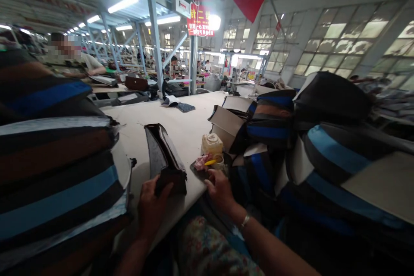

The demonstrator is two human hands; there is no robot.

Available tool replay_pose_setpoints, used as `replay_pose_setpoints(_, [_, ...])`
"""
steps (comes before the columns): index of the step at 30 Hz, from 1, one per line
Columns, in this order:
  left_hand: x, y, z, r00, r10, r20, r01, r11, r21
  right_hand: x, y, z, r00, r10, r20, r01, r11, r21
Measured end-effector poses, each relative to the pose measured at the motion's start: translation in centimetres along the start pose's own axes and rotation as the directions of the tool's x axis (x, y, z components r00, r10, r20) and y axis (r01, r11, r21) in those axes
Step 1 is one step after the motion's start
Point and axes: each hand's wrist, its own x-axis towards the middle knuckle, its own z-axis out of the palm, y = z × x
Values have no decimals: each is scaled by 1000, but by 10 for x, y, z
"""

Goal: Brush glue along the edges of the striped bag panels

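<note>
A dark, half-formed bag with a grey lining lies on the white table, its long opening facing up. My left hand grips its near end, thumb over the dark panel and fingers along the left side. To the right, my right hand is held at the table edge with fingers curled towards the thumb; whether something small is between them is hidden. Just beyond its fingertips are a yellow strip-like thing, a crumpled pink cloth and a small open jar. A cream-coloured plastic container stands behind them.
Tall stacks of dark bag pieces with blue bands rise at the left and right. Farther along the white table lies a patterned fabric piece. A co-worker sits beyond on the left. A blue post stands past the table.
</note>
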Motion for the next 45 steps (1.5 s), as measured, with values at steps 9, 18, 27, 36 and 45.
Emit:
replay_pose_setpoints(9, [0,22,-15,987,158,34,-158,987,14,83,29,-7,981,-97,167,167,863,-478])
replay_pose_setpoints(18, [-39,15,-35,972,48,228,-11,987,-160,138,78,-39,991,14,135,38,926,-374])
replay_pose_setpoints(27, [-55,1,-21,959,-242,148,257,962,-90,133,112,-32,991,-7,132,15,998,-57])
replay_pose_setpoints(36, [-21,47,-14,967,50,250,2,979,-204,125,105,-63,978,-103,180,80,989,128])
replay_pose_setpoints(45, [-9,79,-12,899,87,429,13,974,-225,108,89,-81,991,67,119,-103,939,327])
